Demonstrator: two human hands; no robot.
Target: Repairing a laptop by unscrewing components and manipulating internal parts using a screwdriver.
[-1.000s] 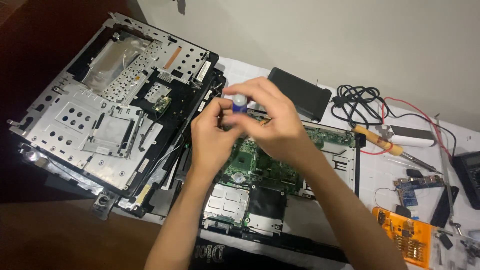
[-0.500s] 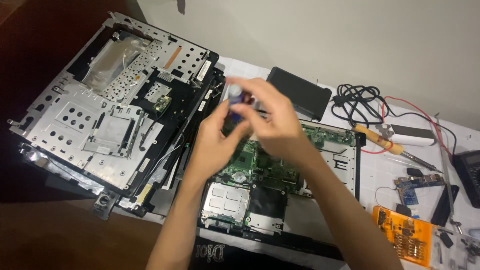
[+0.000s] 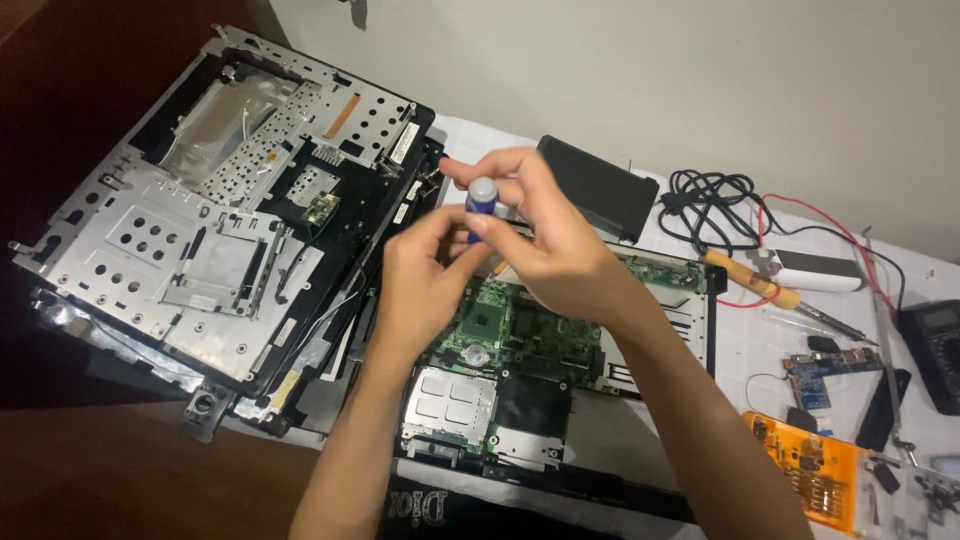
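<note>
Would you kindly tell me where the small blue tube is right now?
In the head view, the small blue tube sits centre frame, held between both hands above the green circuit board.

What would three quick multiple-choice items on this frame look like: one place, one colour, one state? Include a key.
1. Where is the soldering iron?
A. right of the hands, by the coiled black cable
B. on the metal laptop chassis
C. in the left hand

2. What colour is the circuit board under the hands?
A. red
B. green
C. white

3. How is the small blue tube held?
A. lying on the table
B. in both hands, above the board
C. in one hand only

Key: 1 A, it lies on the white cloth beside the cable; 2 B, the board shows green; 3 B, the left hand and right hand both grip it.
</note>
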